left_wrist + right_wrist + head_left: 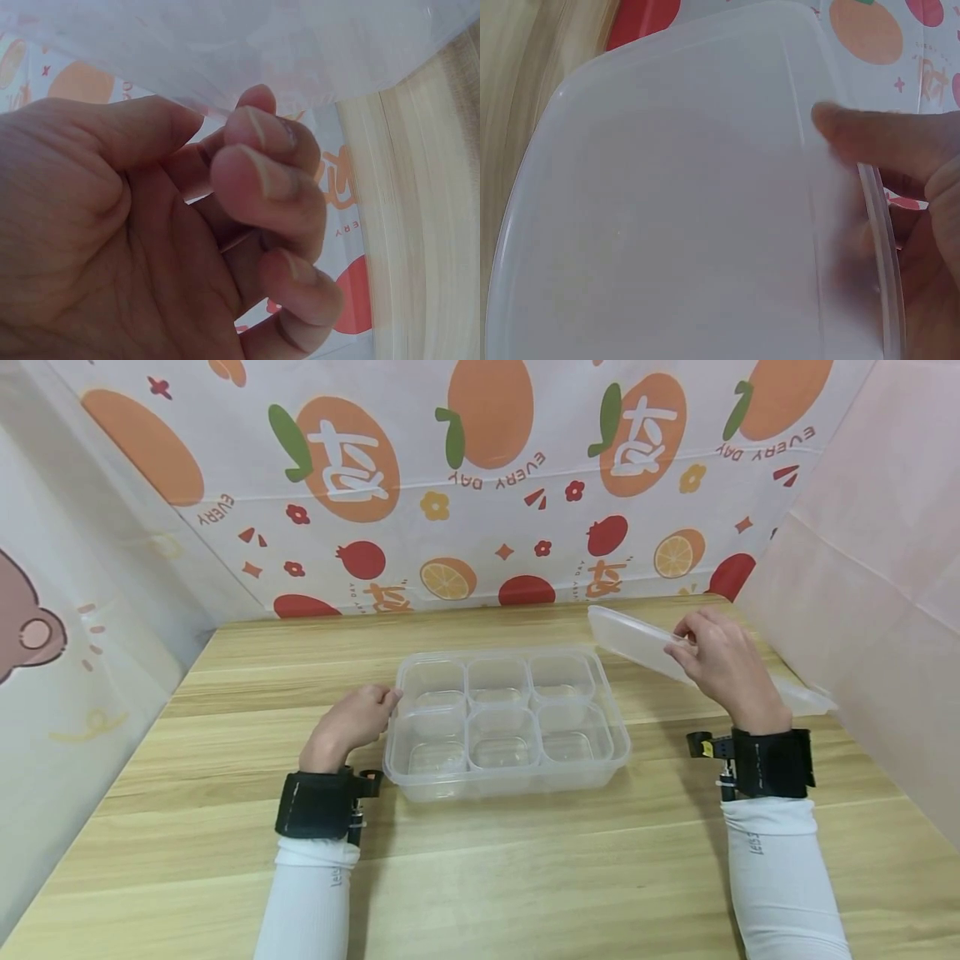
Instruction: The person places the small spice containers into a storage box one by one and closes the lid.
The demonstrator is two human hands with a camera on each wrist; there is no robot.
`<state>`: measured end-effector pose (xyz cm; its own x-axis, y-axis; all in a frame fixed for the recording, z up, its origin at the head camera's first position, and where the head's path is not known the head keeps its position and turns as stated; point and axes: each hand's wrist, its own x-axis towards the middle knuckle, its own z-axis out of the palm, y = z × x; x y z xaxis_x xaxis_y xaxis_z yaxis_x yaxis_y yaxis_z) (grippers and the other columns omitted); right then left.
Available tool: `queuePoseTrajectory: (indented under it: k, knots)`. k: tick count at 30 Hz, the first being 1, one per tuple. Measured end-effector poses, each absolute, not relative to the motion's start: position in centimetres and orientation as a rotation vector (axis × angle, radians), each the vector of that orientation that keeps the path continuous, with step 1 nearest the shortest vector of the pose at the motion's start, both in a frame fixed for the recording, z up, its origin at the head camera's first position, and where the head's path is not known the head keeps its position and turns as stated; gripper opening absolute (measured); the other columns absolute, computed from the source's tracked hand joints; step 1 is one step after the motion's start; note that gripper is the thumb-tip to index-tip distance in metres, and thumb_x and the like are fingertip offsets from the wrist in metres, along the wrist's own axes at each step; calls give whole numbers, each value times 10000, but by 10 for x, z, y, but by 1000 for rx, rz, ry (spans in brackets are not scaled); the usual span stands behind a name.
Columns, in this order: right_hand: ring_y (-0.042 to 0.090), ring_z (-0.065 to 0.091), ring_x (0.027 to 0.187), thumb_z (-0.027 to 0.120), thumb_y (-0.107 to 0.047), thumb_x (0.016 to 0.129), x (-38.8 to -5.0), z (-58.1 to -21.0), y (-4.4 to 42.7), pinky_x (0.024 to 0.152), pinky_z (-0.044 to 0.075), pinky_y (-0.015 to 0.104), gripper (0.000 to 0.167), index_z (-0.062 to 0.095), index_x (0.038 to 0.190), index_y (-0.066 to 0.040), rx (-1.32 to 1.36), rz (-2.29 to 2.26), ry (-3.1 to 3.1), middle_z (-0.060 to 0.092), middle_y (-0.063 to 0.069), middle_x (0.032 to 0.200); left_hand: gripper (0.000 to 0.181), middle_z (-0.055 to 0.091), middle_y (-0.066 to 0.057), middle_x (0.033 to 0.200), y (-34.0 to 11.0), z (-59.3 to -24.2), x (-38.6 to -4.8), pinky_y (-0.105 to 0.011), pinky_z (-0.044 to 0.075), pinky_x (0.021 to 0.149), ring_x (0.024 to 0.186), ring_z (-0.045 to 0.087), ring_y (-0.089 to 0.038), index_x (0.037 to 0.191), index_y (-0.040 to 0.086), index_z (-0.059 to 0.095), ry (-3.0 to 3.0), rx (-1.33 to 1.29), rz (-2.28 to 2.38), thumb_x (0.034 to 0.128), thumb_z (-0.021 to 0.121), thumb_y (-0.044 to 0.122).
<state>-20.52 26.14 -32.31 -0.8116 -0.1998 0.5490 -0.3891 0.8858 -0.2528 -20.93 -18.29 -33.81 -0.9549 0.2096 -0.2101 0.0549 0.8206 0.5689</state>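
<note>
A clear plastic container [517, 787] sits on the table, holding several small clear compartment boxes [504, 745] in two rows; no contents show in them. At its left rim, my left hand [352, 722] has curled fingers, and thumb and forefinger pinch the edge; in the left wrist view the container wall [247, 45] spans the top. To the right of the container, my right hand [723, 664] holds a translucent lid [630, 637] by its edge, tilted above the table. The right wrist view shows the thumb on one face of the lid [682, 210] and fingers behind it.
The wooden table [562, 868] extends in front of and around the container. A fruit-print cloth [480, 527] hangs behind it, with pale cloth walls [885, 527] at both sides. Black bands [772, 762] with cameras sit on both wrists.
</note>
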Motion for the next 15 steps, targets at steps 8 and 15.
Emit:
queuePoseTrajectory:
  k: [8, 15]
  knots:
    - [402, 566, 769, 700, 118, 847, -210, -322, 264, 670, 477, 516, 113, 640, 943, 117, 443, 411, -2452, 579, 266, 915, 418, 531, -102, 860, -183, -336, -211, -353, 428, 634, 774, 528, -240, 1188, -59, 583, 2734, 205, 862, 1126, 317, 257]
    - [419, 537, 766, 730, 118, 847, -212, -319, 272, 661, 480, 520, 134, 666, 965, 126, 416, 344, -2248, 549, 259, 917, 412, 523, -97, 858, -183, -334, -212, -339, 414, 612, 746, 510, -225, 1183, -57, 586, 2721, 200, 884, 1125, 321, 253]
